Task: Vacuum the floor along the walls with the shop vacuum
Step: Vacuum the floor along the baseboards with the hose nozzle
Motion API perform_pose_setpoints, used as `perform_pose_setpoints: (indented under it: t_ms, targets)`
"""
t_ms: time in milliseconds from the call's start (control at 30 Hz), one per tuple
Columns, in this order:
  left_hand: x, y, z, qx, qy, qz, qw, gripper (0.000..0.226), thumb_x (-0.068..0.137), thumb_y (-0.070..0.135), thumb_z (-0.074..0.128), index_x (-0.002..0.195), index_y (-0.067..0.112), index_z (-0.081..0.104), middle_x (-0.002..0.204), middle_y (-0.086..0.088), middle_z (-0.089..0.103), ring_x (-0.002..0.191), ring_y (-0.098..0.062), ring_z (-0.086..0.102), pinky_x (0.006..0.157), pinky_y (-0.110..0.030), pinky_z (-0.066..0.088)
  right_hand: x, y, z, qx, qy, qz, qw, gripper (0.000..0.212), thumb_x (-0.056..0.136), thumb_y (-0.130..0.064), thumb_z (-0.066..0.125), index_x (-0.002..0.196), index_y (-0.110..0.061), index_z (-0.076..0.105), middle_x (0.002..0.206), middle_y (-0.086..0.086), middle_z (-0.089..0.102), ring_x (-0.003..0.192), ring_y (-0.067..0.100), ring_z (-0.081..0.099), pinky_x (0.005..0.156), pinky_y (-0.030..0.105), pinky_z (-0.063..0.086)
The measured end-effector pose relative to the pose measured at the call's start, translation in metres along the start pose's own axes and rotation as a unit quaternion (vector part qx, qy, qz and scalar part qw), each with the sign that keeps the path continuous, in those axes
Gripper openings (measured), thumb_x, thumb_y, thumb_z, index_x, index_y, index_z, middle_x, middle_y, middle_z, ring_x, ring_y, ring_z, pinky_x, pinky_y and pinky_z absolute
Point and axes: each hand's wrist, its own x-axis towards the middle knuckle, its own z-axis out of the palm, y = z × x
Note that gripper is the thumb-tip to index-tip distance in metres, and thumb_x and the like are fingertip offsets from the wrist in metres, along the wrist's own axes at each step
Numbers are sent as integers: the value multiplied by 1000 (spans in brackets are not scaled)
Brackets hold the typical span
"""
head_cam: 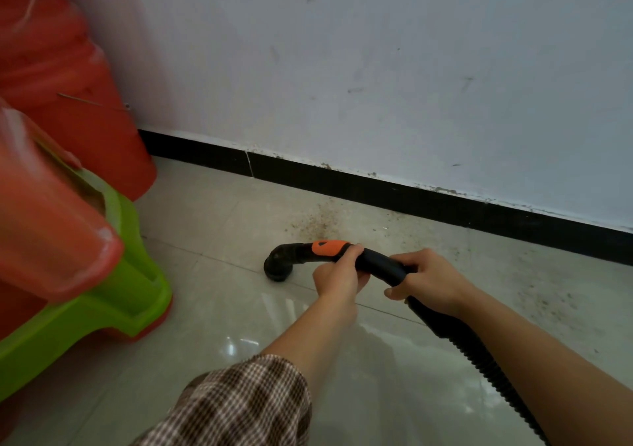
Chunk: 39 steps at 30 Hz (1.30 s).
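A black vacuum hose handle [376, 264] with an orange patch [329, 247] curves down to a round black nozzle [276, 267] resting on the pale floor tiles [239, 308]. My left hand [339, 276] grips the handle just behind the orange patch. My right hand [428, 279] grips it further back, where the ribbed black hose [479, 356] begins and runs off toward the lower right. A patch of brown dust [318, 221] lies on the floor between the nozzle and the black baseboard [376, 188].
A scuffed white wall [376, 68] rises above the baseboard. Red plastic containers [68, 102] and a green plastic piece [102, 301] crowd the left side. More dirt specks [541, 291] dot the tiles at right near the wall.
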Motion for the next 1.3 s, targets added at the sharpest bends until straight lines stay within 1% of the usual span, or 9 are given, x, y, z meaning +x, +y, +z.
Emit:
perform_pose_setpoints:
  t_ms: [100,233,367,533,633,867,1033,1133,1300]
  targets:
    - [5,2,3,5,-21,-3,1000,29,80,14,79,102,8,61,96,-14,72,84,-22,71,60,-25,57,2,3,4,-4,24,-6,1000,22,80,-25,75,100,-30,68,78,2,68,72,17,65,68,28,51]
    - [16,8,1,0,-53,-3,999,35,81,13,78,111,5,63,94,-13,74,85,-21,73,60,-25,58,6,-2,8,11,43,-12,999,15,85,-31,71,99,-31,66,75,3,67,67,17,63,66,31,52]
    - [29,16,0,-4,-71,0,997,38,81,12,77,116,4,62,97,-15,74,89,-24,72,68,-28,59,14,-12,4,26,47,-5,999,10,85,-27,69,95,-29,69,69,-1,65,62,13,61,60,24,46]
    - [39,21,2,13,-81,10,997,35,83,12,75,115,6,62,96,-14,73,87,-22,72,68,-27,57,28,-27,-6,-19,36,30,999,19,80,-21,74,99,-17,76,78,7,69,72,18,64,68,29,53]
    - [40,21,5,16,-80,10,997,36,84,13,75,116,6,62,97,-14,73,86,-20,72,64,-25,57,34,-34,-13,-46,31,56,997,21,77,-20,76,98,-14,78,76,5,68,70,16,62,63,26,52]
    - [30,19,3,9,-66,-7,998,46,83,16,76,124,6,58,100,-14,72,85,-19,70,55,-23,56,25,-37,-16,-49,32,49,997,25,76,-19,79,100,-14,78,87,9,72,81,21,66,78,34,57]
    - [12,9,1,15,-77,-9,997,46,85,14,74,126,3,56,108,-17,69,87,-19,67,67,-25,54,8,-27,-15,-39,39,50,997,25,76,-17,79,101,-13,78,86,8,71,78,19,64,72,30,55]
    - [5,2,4,26,-76,-13,997,42,85,11,74,122,3,56,99,-14,67,83,-19,65,77,-27,53,-4,-20,-16,-23,33,65,997,27,76,-16,79,102,-13,78,89,7,72,79,18,64,66,25,52]
    - [3,-9,20,45,-88,-14,995,43,85,13,74,124,4,57,105,-14,67,88,-19,64,86,-30,52,-12,-4,-33,4,47,78,996,25,73,-16,81,97,-10,79,92,11,74,85,24,68,78,33,58]
